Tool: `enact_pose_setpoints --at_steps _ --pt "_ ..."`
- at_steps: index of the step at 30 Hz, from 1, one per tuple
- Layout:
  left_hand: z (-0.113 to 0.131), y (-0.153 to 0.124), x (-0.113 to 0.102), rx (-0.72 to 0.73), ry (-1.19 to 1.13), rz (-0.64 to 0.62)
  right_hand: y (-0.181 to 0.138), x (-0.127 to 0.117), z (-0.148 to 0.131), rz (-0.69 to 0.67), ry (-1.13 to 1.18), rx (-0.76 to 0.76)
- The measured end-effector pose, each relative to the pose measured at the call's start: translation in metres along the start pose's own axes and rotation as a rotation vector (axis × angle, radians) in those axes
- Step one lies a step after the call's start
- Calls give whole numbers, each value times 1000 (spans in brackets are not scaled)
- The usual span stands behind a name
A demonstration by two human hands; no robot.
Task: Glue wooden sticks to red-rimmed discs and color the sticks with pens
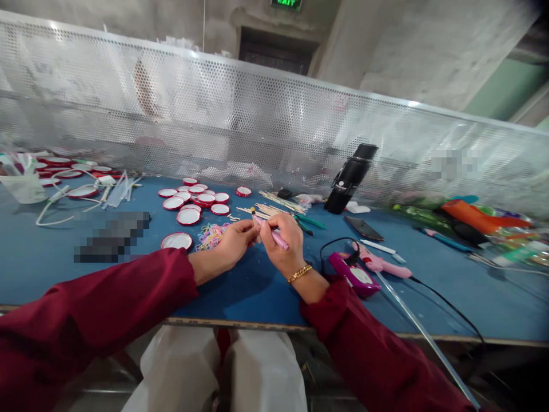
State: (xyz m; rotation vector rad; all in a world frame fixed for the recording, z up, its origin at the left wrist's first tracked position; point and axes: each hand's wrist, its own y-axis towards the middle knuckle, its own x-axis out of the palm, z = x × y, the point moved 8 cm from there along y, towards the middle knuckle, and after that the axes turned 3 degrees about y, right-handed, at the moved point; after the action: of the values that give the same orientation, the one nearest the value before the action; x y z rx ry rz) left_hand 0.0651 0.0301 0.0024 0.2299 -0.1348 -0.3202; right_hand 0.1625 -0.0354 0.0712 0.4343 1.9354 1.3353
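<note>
My left hand (235, 240) and my right hand (283, 241) meet over the blue table (51, 252), both in dark red sleeves. The right hand is closed round a pink pen-like tool (274, 236) and wears a gold bracelet. The left hand pinches something small at the tool's tip; I cannot make it out. A heap of coloured rubber bands (211, 234) lies just left of the hands. Thin wooden sticks (270, 209) lie just beyond them.
Several red-rimmed white lids (189, 216) lie beyond the hands, more at far left. A pink glue gun (377, 264) with black cord, a purple device (354, 276), a black bottle (350, 178), a phone (363, 228) and coloured packets sit to the right. A perforated metal screen (257, 114) backs the table.
</note>
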Motion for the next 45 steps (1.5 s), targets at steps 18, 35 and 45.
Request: enact_pose_setpoints --at_steps 18,35,45 --pt "0 -1 -1 -11 -3 15 0 -2 1 24 -30 8" --pt "-1 0 -1 4 4 -7 0 -3 -1 32 -22 -4" --pt "-1 -1 -1 -13 -6 9 0 -1 -2 33 -29 -42"
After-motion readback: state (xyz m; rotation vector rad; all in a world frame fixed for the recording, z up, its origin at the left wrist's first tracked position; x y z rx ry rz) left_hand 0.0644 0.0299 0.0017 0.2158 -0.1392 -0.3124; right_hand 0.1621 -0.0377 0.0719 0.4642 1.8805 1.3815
